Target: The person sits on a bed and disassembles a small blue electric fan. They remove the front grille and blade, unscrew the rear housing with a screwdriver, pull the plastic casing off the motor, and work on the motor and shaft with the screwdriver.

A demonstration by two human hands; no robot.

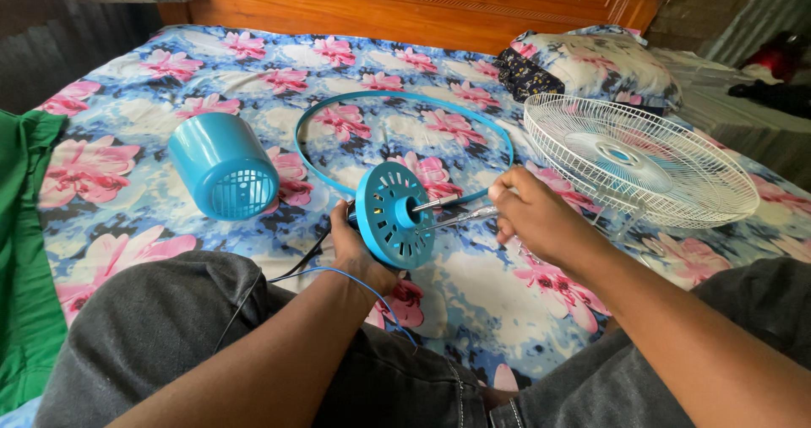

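Note:
My left hand [355, 255] grips a blue fan motor housing [393, 214], a round slotted disc with a metal shaft sticking out toward the right. My right hand [532, 217] holds a slim metal screwdriver [460, 218] whose tip points at the disc's face beside the shaft. A black cable and a thin blue wire [363, 288] run from the motor back across my left wrist. Both hands hover above the floral bedsheet [127, 115], over my lap in dark grey trousers.
A blue motor cover [221, 166] lies on its side at left. A blue ring [338, 107] lies flat behind the motor. A white wire fan grille [642, 162] rests at right. Pillows [591, 65] and a wooden headboard [380, 5] sit beyond; green cloth [25, 250] at left.

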